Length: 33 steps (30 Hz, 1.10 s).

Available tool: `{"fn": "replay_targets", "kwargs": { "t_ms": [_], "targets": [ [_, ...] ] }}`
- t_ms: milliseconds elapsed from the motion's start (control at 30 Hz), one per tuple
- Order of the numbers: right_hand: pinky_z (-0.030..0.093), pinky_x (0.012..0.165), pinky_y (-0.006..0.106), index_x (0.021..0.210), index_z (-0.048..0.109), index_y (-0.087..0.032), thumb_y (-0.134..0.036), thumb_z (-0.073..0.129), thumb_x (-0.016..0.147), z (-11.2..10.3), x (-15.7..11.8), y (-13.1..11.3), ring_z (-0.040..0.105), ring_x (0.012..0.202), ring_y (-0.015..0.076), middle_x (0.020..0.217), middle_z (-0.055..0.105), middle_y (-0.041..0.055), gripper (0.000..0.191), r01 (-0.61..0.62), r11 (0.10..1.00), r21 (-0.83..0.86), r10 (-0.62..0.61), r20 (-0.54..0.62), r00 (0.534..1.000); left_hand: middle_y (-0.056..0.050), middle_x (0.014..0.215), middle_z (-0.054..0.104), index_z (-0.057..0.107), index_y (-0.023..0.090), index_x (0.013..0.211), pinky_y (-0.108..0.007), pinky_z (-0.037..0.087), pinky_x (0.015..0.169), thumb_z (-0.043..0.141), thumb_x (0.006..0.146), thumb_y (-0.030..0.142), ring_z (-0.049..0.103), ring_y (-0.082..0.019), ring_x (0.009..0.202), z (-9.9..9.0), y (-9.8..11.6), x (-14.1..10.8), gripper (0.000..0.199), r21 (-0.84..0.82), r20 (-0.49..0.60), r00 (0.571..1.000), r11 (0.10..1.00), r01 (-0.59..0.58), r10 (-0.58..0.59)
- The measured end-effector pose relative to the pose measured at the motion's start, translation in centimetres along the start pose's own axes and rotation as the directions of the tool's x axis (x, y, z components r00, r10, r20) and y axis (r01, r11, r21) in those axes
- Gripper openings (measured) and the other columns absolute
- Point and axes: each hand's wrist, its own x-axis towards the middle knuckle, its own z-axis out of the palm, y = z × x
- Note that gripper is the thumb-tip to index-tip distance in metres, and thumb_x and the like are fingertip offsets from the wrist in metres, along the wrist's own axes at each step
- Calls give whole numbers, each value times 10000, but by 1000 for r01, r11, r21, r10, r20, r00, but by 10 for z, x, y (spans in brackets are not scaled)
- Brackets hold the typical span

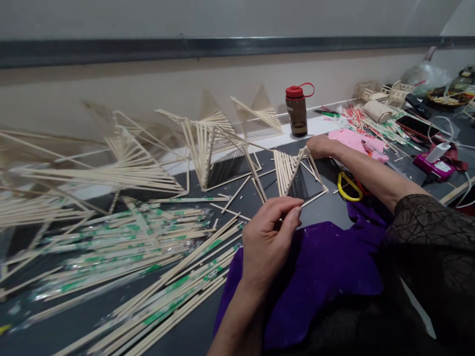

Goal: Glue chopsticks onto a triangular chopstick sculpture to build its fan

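Note:
My left hand [272, 237] is closed in a pinch, thumb against forefinger, at the front corner of a small twisted stick frame [285, 170]. Whatever lies between those fingertips is too small or hidden to make out. The frame is built of thin wooden chopsticks fanned over a triangular base. My right hand [319, 147] reaches past its far side, close to the top corner; its fingers are mostly hidden. Yellow-handled scissors [349, 187] lie under my right forearm. Purple cloth [322, 257] spreads below both arms.
Larger stick frames [208, 148] stand along the wall to the left. Wrapped chopsticks [141, 232] are heaped in front of them. A brown bottle [297, 116] with a red lid stands at the back. Farther right are pink cloth [356, 141], a phone [417, 126] and a purple device [434, 167].

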Motion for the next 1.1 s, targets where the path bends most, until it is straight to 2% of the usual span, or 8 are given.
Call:
{"fn": "replay_targets", "kwargs": {
  "t_ms": [167,333,467,567,667,800,967,1100],
  "targets": [
    [502,849,335,1059,719,-92,-229,593,821,5,1,-1,634,1094,316,1157,684,202,302,29,1000,-8,-29,-60,998,-13,895,693,713,206,880,-219,498,575,571,865,215,641,-104,665,0,0,-1,143,46,24,999,999,-24,23],
    [488,787,292,1057,714,-73,-217,607,798,6,4,3,656,1024,291,1100,698,213,315,-6,999,40,11,-135,991,-26,891,699,716,206,883,-232,504,597,557,872,222,652,-123,718,0,-1,-3,160,54,43,998,998,-42,40],
    [458,751,269,1071,709,-119,-193,538,812,-8,9,8,652,978,249,1073,711,151,319,-24,992,124,55,-249,967,-29,893,702,716,207,883,-233,506,588,557,868,213,642,-118,697,0,-1,-3,160,53,59,997,997,-47,44],
    [436,712,258,1009,722,-122,-144,533,772,-27,8,11,636,874,205,984,720,108,304,42,950,309,91,-403,911,-30,899,703,718,207,882,-235,504,589,553,870,216,640,-116,692,0,-1,-2,165,60,54,998,998,-30,27],
    [420,645,235,865,711,-100,-121,571,723,-46,-2,14,586,729,148,796,684,59,201,166,837,522,158,-521,839,-33,901,704,722,207,880,-239,505,585,554,866,230,640,-118,682,-1,-1,-2,170,55,47,999,998,-8,6],
    [394,544,199,761,618,-104,-105,551,735,-63,-36,18,503,584,91,613,551,-5,72,291,615,733,276,-546,791,-28,885,702,724,207,866,-234,499,567,563,854,239,629,-107,635,-2,0,-2,165,22,40,999,1000,10,-11],
    [333,468,165,701,522,-135,-109,547,745,-67,-90,30,414,486,49,528,437,-51,57,357,356,864,363,-480,799,-24,861,698,729,209,852,-220,503,553,579,832,240,616,-98,594,2,0,1,155,-53,58,998,998,39,-36],
    [312,434,173,707,504,-154,-185,579,754,-59,-131,29,380,442,41,514,443,-64,93,394,137,909,345,-416,841,-17,804,703,738,205,835,-219,497,547,605,805,254,607,-101,560,9,-3,1,144,-109,83,995,991,71,-63]
  ]
}}
